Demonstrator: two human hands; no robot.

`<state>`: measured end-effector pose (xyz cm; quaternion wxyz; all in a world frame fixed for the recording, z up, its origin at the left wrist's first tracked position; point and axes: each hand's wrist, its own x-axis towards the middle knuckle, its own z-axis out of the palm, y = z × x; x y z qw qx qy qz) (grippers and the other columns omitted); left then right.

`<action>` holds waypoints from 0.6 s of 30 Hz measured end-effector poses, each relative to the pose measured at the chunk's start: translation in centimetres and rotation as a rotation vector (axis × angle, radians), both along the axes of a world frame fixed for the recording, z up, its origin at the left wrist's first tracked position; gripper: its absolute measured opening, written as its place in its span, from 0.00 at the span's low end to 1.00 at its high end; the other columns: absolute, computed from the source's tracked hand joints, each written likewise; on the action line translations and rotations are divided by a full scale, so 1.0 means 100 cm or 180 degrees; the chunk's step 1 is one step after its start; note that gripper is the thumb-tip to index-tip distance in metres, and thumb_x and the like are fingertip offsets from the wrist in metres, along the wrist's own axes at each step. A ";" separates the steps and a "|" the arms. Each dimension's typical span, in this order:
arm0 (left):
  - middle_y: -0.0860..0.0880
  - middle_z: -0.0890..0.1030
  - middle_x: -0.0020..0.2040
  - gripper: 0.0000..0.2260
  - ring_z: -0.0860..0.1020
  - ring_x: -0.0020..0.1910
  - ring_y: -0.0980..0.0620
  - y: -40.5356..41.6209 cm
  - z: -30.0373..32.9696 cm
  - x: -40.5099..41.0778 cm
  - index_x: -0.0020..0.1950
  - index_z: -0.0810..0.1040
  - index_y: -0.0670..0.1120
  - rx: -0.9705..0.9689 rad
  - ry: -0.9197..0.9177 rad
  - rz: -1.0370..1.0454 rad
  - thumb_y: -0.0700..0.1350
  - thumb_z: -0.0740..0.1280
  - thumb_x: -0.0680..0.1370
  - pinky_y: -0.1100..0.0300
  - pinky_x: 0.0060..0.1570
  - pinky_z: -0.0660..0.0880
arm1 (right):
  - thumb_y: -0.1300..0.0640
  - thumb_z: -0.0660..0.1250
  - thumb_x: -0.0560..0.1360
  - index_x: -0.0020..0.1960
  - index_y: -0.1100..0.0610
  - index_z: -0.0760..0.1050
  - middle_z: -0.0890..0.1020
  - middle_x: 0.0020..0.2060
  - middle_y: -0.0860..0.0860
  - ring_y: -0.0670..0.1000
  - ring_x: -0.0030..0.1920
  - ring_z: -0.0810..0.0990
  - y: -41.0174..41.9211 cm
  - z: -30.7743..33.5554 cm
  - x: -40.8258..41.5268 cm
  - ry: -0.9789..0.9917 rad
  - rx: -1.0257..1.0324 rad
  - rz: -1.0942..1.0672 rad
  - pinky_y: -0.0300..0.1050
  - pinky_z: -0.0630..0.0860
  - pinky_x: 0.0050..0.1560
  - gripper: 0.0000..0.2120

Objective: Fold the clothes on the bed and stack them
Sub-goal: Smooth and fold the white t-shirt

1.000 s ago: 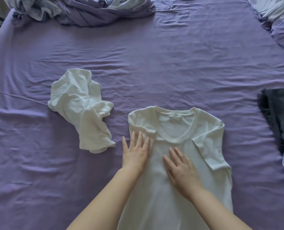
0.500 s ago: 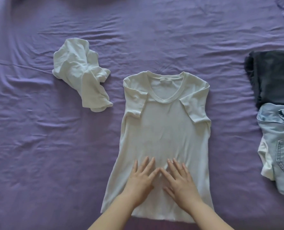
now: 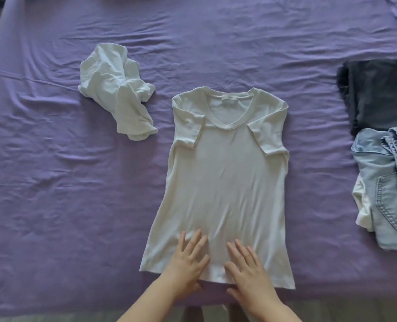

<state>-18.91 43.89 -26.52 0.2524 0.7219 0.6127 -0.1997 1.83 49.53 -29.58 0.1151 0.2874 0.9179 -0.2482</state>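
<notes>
A white T-shirt [image 3: 220, 182] lies flat, front up, on the purple bed sheet [image 3: 53, 194], collar toward the far side and hem toward the near edge, both short sleeves folded inward over the chest. The left hand [image 3: 188, 261] and right hand [image 3: 248, 268] rest palm-down on the lower part of the shirt, fingers spread and extended, gripping nothing; the heels of both palms sit at or just past the hem. Compared with half a second ago, both hands have slid nearer to the hem and have parted: the index fingers then met at the shirt's centreline, and a strip of fabric now shows between them. A second earlier they lay up at the chest, just below the collar. The shirt body shows faint lengthwise creases running from the chest down toward the hands. A crumpled white garment [image 3: 120, 94] lies on the sheet to the far left of the shirt, apart from it, in the same heap as before. At the right edge, a folded dark garment [image 3: 376, 94] lies farther away, and folded light-blue jeans [image 3: 387, 189] lie nearer, resting on a white item whose edge shows beneath; the two stand touching or overlapping at their meeting edge. The near edge of the bed is now in view below the hem.
</notes>
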 end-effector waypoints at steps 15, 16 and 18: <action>0.48 0.79 0.51 0.04 0.75 0.52 0.46 0.036 0.009 -0.023 0.39 0.80 0.48 -0.0047 -0.0406 -0.0237 0.44 0.66 0.69 0.58 0.38 0.78 | 0.54 0.62 0.64 0.36 0.51 0.74 0.83 0.44 0.48 0.50 0.45 0.79 0.045 0.018 -0.018 0.0230 0.0102 -0.0277 0.37 0.74 0.32 0.03; 0.45 0.76 0.55 0.05 0.73 0.55 0.43 0.046 0.017 -0.028 0.46 0.78 0.44 -0.0264 -0.0508 -0.0098 0.42 0.65 0.73 0.53 0.45 0.76 | 0.54 0.64 0.67 0.40 0.50 0.74 0.80 0.44 0.46 0.49 0.43 0.79 0.056 0.022 -0.019 0.0164 -0.0131 -0.0381 0.36 0.72 0.31 0.02; 0.42 0.74 0.58 0.08 0.72 0.57 0.41 0.067 0.029 -0.041 0.55 0.73 0.42 -0.0536 -0.0569 0.0406 0.41 0.58 0.79 0.50 0.51 0.71 | 0.55 0.62 0.76 0.49 0.48 0.75 0.78 0.47 0.46 0.49 0.46 0.79 0.085 0.034 -0.023 -0.0042 -0.0413 -0.0643 0.39 0.71 0.39 0.05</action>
